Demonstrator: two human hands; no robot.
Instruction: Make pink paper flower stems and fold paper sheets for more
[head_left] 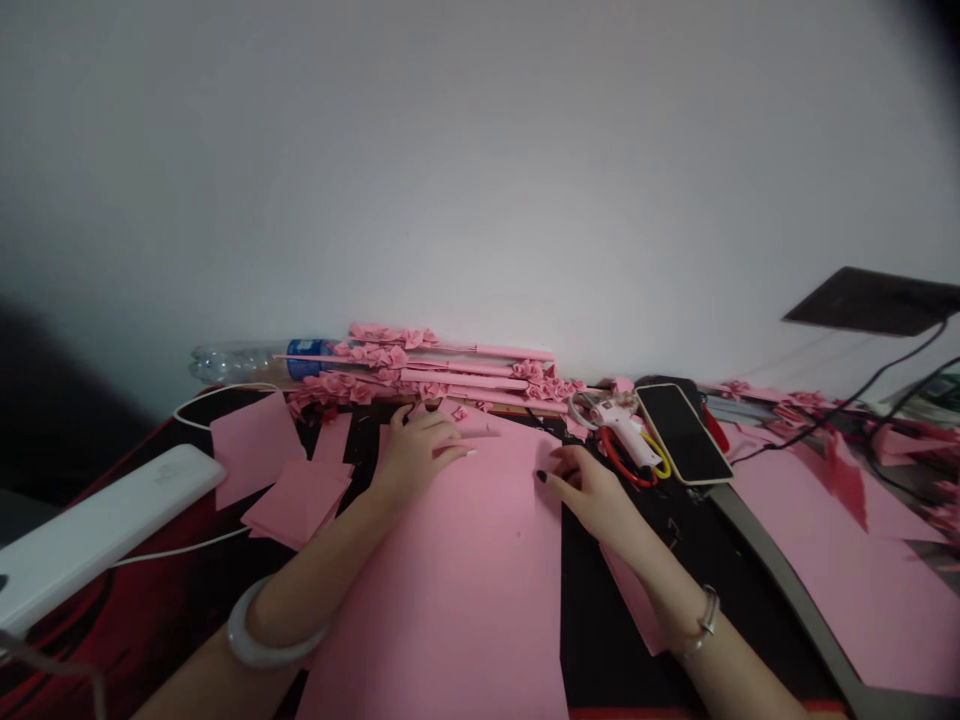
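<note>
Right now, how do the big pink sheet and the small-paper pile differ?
Size: the big pink sheet is far larger than the small-paper pile. Place: the big pink sheet lies under the left hand; the small-paper pile lies left, clear of that hand. Both are pink.

Craft desk (pixel 739 600) against plain wall (pixel 480 180); home or small workshop, can't tell which. Signs: pink paper (pixel 465 590), many paper flowers (pixel 361 388), phone (pixel 684 432), clear bottle (pixel 240 362) lying down, white cable (pixel 187 546).

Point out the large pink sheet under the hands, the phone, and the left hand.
Large pink sheet (pixel 465 565): head view, bare middle of its surface.
Phone (pixel 684 433): head view, middle of its dark screen.
Left hand (pixel 415 450): head view, back of the hand.
</note>
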